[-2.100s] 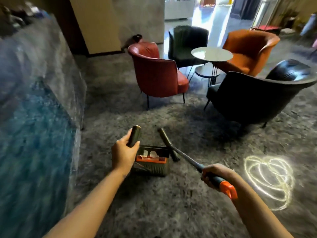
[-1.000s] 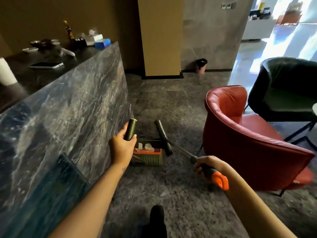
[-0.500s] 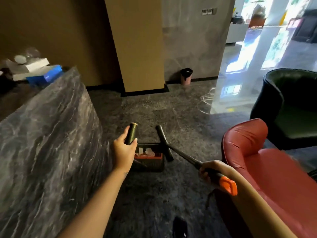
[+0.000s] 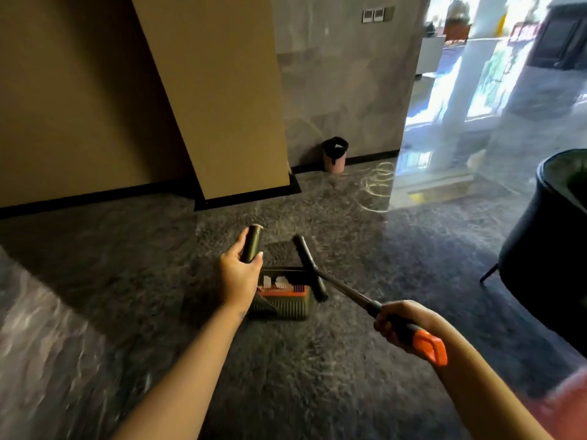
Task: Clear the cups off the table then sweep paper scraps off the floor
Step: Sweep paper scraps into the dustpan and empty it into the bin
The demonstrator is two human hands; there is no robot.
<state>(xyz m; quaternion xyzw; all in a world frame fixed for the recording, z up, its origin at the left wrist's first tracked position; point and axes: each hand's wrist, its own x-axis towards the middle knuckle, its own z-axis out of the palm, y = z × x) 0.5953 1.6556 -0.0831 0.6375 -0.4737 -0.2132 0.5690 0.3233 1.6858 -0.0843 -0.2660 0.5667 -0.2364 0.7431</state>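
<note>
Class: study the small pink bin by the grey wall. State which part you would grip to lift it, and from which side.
Grip the top rim of the pink bin, reaching from above on its front, room-facing side. It stands upright with the grey wall right behind it, so the rear looks blocked, and its open mouth offers an edge to pinch.

Paper scraps (image 4: pixel 276 280) — small, blurred

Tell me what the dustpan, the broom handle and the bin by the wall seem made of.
The dustpan: probably moulded plastic, matte olive, ribbed back, orange comb strip. The broom handle: likely metal, a slim dark shaft with sheen, plus an orange plastic-looking end. The bin: pink, seemingly plastic; shiny black bag liner.
</note>
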